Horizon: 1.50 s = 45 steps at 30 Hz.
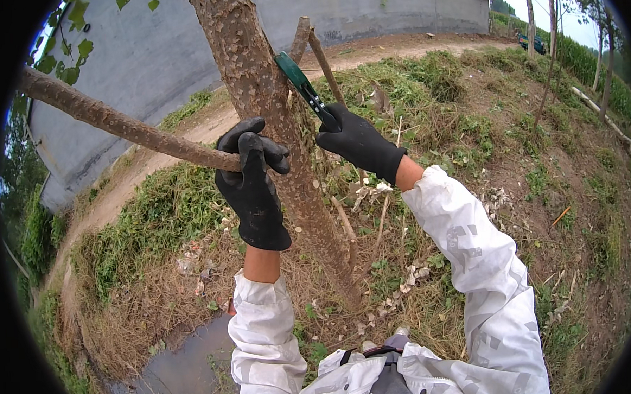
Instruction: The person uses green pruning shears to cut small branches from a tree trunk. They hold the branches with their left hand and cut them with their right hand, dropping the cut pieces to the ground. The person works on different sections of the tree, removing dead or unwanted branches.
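My left hand (254,184), in a black glove, is closed around the end of a cut tree branch (133,131), which reaches away to the upper left. The hand is beside the leaning tree trunk (258,83). My right hand (358,139), gloved in black too, grips the dark handle of a green hand tool (300,81), perhaps a folding pruning saw. The tool's upper end is at the right side of the trunk; whether a blade is out cannot be seen. Cut stubs (302,36) rise behind the tool.
A grey wall (145,46) stands behind a dirt path (207,129). Muddy water (188,366) lies low on the left, near my feet. Vines and dry grass cover the sloping ground. On the right are thin trees, a long pale pole (602,116) and, farther off, a vehicle (531,43).
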### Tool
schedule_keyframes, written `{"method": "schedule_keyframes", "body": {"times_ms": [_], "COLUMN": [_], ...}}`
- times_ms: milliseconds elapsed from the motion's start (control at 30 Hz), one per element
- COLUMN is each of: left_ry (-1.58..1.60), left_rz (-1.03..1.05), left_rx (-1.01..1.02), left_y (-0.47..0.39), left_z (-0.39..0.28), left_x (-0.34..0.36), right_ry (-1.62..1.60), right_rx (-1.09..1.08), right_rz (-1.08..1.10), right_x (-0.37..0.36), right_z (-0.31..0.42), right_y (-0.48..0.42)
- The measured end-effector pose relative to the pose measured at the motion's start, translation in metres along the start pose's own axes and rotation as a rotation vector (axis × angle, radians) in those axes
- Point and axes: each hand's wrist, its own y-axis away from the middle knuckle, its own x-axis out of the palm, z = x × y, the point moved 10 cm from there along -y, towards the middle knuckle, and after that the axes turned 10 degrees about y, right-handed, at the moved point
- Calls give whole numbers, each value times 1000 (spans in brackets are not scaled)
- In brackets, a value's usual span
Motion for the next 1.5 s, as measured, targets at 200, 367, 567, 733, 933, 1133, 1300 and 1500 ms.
{"method": "schedule_keyframes", "body": {"times_ms": [200,367,567,733,933,1133,1300,1500], "left_ry": [-23,-26,-30,-13,19,46,51,47], "left_rz": [-11,-1,-21,-14,0,1,11,-2], "left_rx": [-9,-6,-12,-14,-9,-1,6,-2], "left_y": [1,1,1,2,1,1,1,1], "left_z": [2,1,-1,1,1,2,1,0], "left_x": [-2,-1,-1,0,-3,-1,-2,-1], "right_ry": [-3,-14,-7,-2,-1,-66,-41,23], "right_rx": [-11,-22,-7,-12,6,43,96,99], "right_rz": [-3,-3,53,23,13,14,-15,10], "right_x": [1,2,8,5,2,7,6,4], "right_z": [-3,-3,-9,-9,-4,-17,-11,-10], "right_y": [-2,-2,-6,-5,-2,-5,0,0]}}
